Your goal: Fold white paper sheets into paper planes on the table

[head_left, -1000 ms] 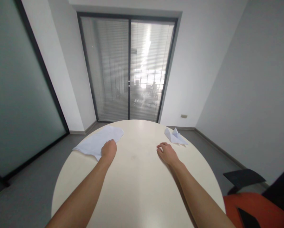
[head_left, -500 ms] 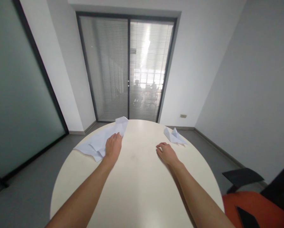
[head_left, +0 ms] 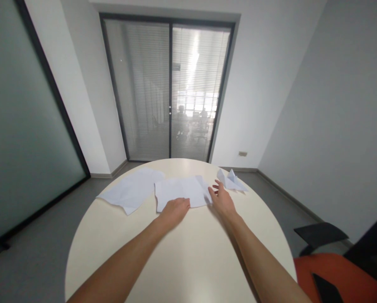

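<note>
A white sheet of paper [head_left: 179,189] lies across the middle of the round table, its right end slightly lifted. My left hand [head_left: 176,210] grips its near edge, thumb and fingers closed together. At the right end of that sheet is my right hand [head_left: 224,202], fingers spread and holding nothing; whether it touches the paper I cannot tell. Left of the sheet rests other white paper [head_left: 131,189], flat with an uneven outline. Just beyond my right hand sits a folded white paper shape [head_left: 231,182] with pointed peaks.
The round cream table [head_left: 182,256] fills the space before me. An office chair with an orange seat [head_left: 327,273] and a black armrest [head_left: 321,232] stands at the right. Behind the table are glass doors with blinds [head_left: 138,97].
My left hand has moved right and nearer, bringing a sheet from the left paper to the table's middle. The fingers of my right hand have spread as it turned slightly.
</note>
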### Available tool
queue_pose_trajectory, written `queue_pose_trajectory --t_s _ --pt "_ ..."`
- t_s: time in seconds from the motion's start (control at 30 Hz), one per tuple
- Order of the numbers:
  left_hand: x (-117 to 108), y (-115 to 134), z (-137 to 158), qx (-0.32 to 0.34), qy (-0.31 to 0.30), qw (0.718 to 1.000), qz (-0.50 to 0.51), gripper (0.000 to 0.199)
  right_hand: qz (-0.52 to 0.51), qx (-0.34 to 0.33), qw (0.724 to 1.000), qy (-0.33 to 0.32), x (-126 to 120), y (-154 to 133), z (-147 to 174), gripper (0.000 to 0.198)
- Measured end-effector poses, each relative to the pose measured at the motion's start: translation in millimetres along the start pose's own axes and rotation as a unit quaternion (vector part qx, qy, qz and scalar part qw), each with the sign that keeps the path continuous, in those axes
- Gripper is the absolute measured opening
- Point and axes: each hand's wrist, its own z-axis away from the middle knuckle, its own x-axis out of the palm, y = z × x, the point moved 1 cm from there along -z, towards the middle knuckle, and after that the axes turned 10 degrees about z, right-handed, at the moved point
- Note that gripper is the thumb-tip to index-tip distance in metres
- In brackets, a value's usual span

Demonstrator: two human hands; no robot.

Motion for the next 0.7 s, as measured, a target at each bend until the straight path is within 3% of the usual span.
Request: queue_pose_trajectory --t_s 0.33,0.53,0.7 --pt "-10 12 10 0.073 -0.015 0.995 0.067 0.031 0.015 -0.002 1.0 0.006 12 24 -11 0.054" --pt "-13 1 7 0.013 0.051 0.998 0.04 0.032 0.055 -0.031 0.998 -0.016 2 17 -8 0.047" --pt "-6 -13 10 -0.043 0.041 0.998 -0.003 0.062 0.098 -0.035 0.994 -0.04 -4 15 -6 0.046"
